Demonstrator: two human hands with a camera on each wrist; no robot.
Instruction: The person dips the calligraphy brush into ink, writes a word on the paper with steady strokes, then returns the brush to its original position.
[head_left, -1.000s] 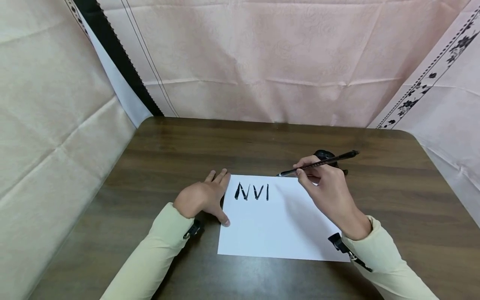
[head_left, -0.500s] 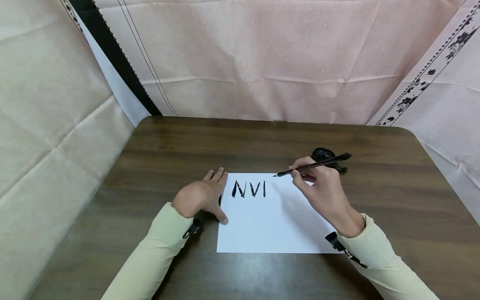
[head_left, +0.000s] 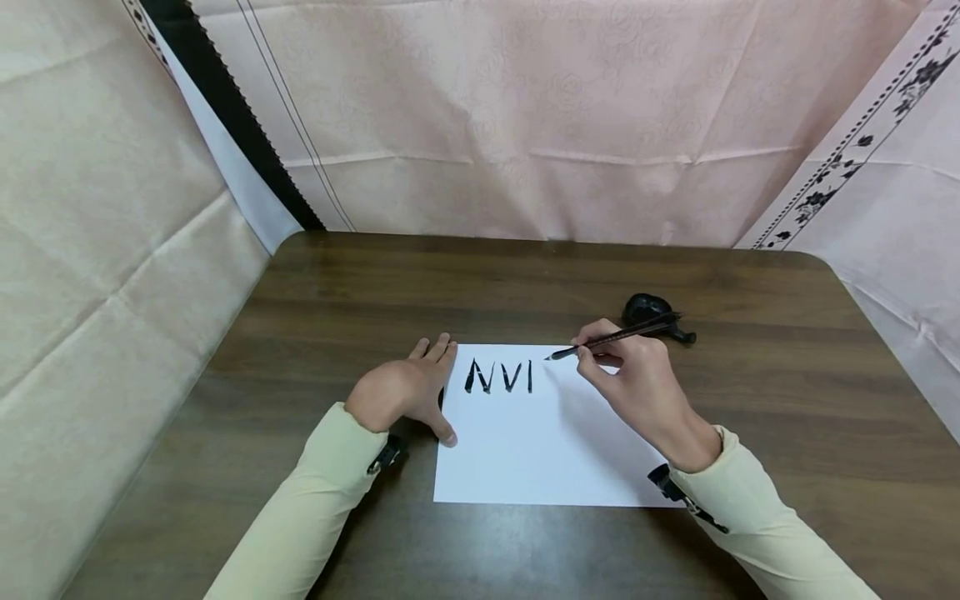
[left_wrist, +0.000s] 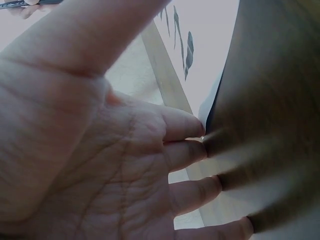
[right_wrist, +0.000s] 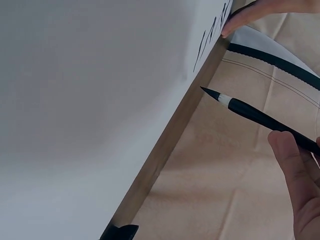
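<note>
My right hand (head_left: pixel 647 392) pinches a calligraphy brush (head_left: pixel 617 336) between thumb and fingers, its handle slanting up to the right. The brush's dark pointed tip (right_wrist: pixel 210 92), with a pale band behind it, shows in the right wrist view. In the head view that tip overlaps the top of a white sheet of paper (head_left: pixel 517 458), just right of the last stroke. Black brush-drawn letters (head_left: pixel 513 377) run along the sheet's upper left. My left hand (head_left: pixel 405 393) lies at the sheet's left edge, fingers spread and straight, thumb over the edge.
Behind my right hand, a black rounded object (head_left: pixel 643 308) with a small knob stands on the brown wooden table (head_left: pixel 375 283). Pale cloth (head_left: pixel 600 125) hangs beyond the table's far edge and along its sides. Dark cameras are strapped at both wrists.
My right hand has moved a little left and toward me, bringing the brush tip from the sheet's top edge to over the paper. The left hand keeps its place; the lettering looks the same.
</note>
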